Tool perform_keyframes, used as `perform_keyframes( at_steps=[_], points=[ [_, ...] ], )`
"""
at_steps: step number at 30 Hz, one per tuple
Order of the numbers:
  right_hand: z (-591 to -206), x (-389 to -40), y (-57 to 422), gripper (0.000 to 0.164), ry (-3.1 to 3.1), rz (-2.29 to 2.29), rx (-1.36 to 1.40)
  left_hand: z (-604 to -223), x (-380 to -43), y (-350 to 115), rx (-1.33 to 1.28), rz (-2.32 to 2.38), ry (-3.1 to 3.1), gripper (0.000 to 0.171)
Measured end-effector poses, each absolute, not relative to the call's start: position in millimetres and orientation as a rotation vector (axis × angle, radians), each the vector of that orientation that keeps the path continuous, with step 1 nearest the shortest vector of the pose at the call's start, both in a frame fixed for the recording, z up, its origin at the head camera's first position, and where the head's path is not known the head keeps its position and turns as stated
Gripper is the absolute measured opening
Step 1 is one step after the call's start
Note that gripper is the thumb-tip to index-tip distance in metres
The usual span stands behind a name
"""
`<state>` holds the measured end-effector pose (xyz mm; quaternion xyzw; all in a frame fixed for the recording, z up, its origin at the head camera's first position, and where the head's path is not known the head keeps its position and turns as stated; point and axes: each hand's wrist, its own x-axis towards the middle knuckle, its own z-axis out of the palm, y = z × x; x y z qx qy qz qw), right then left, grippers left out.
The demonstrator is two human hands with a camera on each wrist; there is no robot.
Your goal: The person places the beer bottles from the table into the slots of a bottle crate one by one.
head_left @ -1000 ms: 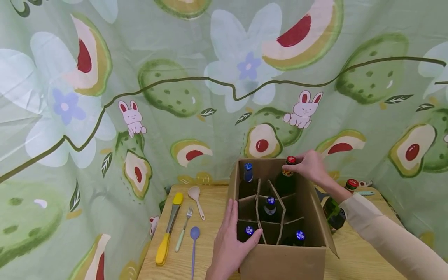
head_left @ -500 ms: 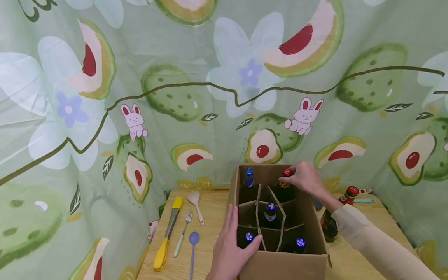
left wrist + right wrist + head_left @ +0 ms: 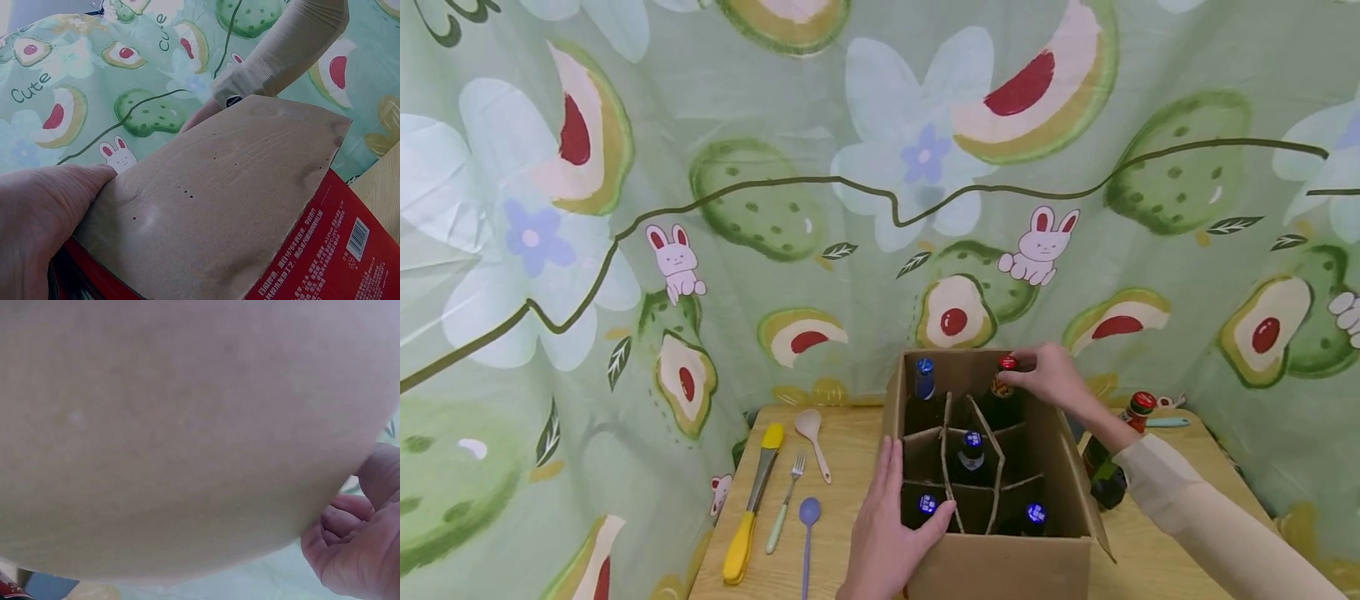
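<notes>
A cardboard box point(image 3: 1000, 571) with divider slots stands on the table. My right hand point(image 3: 1051, 379) pinches the neck of a dark glass bottle point(image 3: 1002, 388) with a red cap, upright in the far right slot; its base is hidden. My left hand point(image 3: 887, 542) holds the near left corner of the box, fingers along the outer wall and thumb over the edge. In the left wrist view, a brown flap point(image 3: 219, 187) hangs over the box's red printed side point(image 3: 337, 250). Mostly bare skin fills the right wrist view, hiding the bottle there.
Blue-capped bottles fill several slots, one in the middle point(image 3: 972, 458). Another red-capped bottle point(image 3: 1105, 479) stands right of the box. To the left lie yellow-tipped tongs point(image 3: 752, 508), a fork point(image 3: 784, 508), a pale spoon point(image 3: 810, 425) and a blue spoon point(image 3: 808, 512).
My right hand has lowered the red-capped bottle a little deeper into the far right slot, then moved hardly at all. My left hand stays on the box corner. The head view has shifted slightly.
</notes>
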<state>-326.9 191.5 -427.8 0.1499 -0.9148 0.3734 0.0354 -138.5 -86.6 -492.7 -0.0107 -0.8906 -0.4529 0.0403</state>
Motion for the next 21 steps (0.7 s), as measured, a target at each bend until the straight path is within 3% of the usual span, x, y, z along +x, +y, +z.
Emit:
perform_keyframes(
  at_steps=[8, 21],
  points=[
    [-409.2, -306.2, 211.9, 0.038, -2.730, 1.331, 0.502, -493.8, -137.3, -87.2, -0.057, -1.379, -2.730, 0.111],
    [-392.1, -267.0, 278.4, 0.038, -2.612, 1.087, 0.434, -495.2, -136.2, -87.2, -0.029, -1.421, -2.720, 0.110]
  ],
)
